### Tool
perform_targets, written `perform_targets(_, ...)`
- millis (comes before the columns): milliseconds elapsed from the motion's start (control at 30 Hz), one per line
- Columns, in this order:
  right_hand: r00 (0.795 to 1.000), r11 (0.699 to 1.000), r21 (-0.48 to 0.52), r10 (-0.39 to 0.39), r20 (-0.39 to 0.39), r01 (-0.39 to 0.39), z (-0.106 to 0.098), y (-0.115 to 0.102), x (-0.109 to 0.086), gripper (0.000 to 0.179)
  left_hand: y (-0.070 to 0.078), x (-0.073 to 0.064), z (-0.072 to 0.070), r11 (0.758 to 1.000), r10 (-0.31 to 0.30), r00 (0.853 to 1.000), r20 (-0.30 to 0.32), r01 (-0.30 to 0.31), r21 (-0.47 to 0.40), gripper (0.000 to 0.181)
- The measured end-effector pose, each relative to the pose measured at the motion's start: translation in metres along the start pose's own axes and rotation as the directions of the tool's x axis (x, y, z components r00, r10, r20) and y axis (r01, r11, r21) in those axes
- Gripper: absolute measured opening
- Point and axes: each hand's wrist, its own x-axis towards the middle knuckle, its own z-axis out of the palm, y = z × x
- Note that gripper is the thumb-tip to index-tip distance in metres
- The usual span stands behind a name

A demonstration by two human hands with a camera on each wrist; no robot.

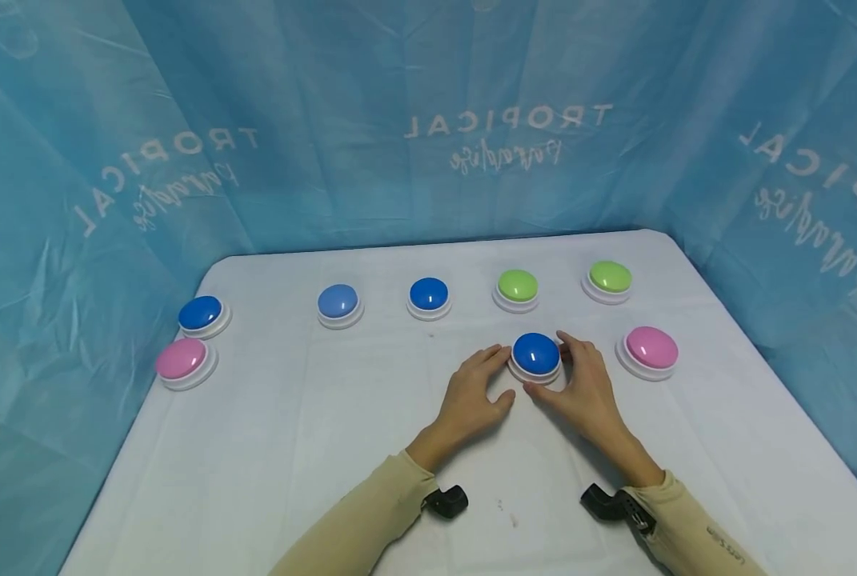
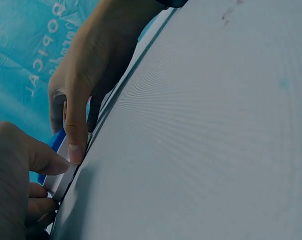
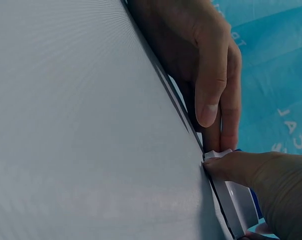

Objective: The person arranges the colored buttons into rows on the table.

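A dark blue push button [image 1: 535, 354] with a white round base lies on the white table between the two hands. My right hand [image 1: 585, 392] grips this base, its thumb at the front rim and its fingers round the right side. From the left, the fingertips of my left hand [image 1: 474, 392] touch the rim, while its thumb stands apart from the base. The right wrist view shows the right thumb [image 3: 230, 166] pressed on the white base [image 3: 236, 200]. In the left wrist view, the base [image 2: 66, 177] shows between both hands, with its far side hidden.
Right of the hands sits a pink button [image 1: 652, 349]. Behind them stand green buttons [image 1: 518, 286] [image 1: 610, 278] and blue buttons [image 1: 428, 295] [image 1: 338, 302]. Another blue button [image 1: 201, 314] and a pink button [image 1: 182, 360] lie at the table's left edge. A blue curtain [image 1: 370, 160] encloses the table [image 1: 255, 480].
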Motion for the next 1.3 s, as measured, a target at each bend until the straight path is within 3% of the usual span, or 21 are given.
perform_targets(367, 0.999, 0.999, -0.008, 0.034, 0.018, -0.034, -0.005, -0.004, 0.001, 0.098, 0.002, 0.001, -0.001, 0.999, 0.011, 1.0, 0.012, -0.012, 0.052, 0.066)
perform_targets(433, 1.0, 1.0, -0.008, 0.024, -0.014, -0.024, -0.004, -0.006, 0.0, 0.098, 0.001, 0.0, -0.002, 0.998, 0.02, 1.0, 0.006, -0.02, 0.053, 0.065)
perform_targets(500, 0.995, 1.0, 0.017, -0.024, -0.095, 0.026, -0.001, -0.01, 0.002, 0.093, 0.0, -0.001, -0.004, 0.997, 0.041, 0.999, -0.01, -0.04, 0.059, 0.063)
perform_targets(600, 0.952, 0.981, 0.086, -0.148, -0.268, 0.177, 0.004, -0.018, 0.003, 0.075, -0.002, -0.006, -0.008, 0.993, 0.074, 0.997, -0.027, -0.071, 0.095, 0.06)
perform_targets(667, 0.904, 0.942, 0.127, -0.25, -0.346, 0.309, 0.009, -0.026, 0.002, 0.059, -0.004, -0.011, -0.009, 0.989, 0.102, 0.994, -0.046, -0.097, 0.108, 0.058)
perform_targets(733, 0.869, 0.894, 0.168, -0.335, -0.363, 0.415, 0.015, -0.035, -0.001, 0.047, -0.007, -0.016, -0.011, 0.987, 0.126, 0.99, -0.063, -0.118, 0.113, 0.056)
perform_targets(800, 0.857, 0.852, 0.212, -0.402, -0.322, 0.479, 0.024, -0.042, -0.006, 0.038, -0.01, -0.023, -0.014, 0.985, 0.146, 0.986, -0.075, -0.138, 0.104, 0.054)
perform_targets(900, 0.857, 0.813, 0.277, -0.464, -0.226, 0.513, 0.04, -0.049, -0.013, 0.029, -0.017, -0.036, -0.022, 0.98, 0.174, 0.98, -0.094, -0.163, 0.111, 0.048)
perform_targets(1133, 0.856, 0.803, 0.393, -0.513, 0.069, 0.449, 0.075, -0.084, -0.023, 0.032, -0.051, -0.068, -0.06, 0.98, 0.172, 0.967, -0.19, -0.148, 0.132, 0.039)
perform_targets(1200, 0.848, 0.802, 0.433, -0.511, 0.14, 0.412, 0.085, -0.098, -0.023, 0.037, -0.063, -0.078, -0.075, 0.982, 0.158, 0.962, -0.225, -0.129, 0.139, 0.034)
perform_targets(1300, 0.82, 0.785, 0.474, -0.536, 0.199, 0.398, 0.102, -0.12, -0.02, 0.042, -0.081, -0.097, -0.101, 0.984, 0.124, 0.948, -0.294, -0.079, 0.16, 0.026)
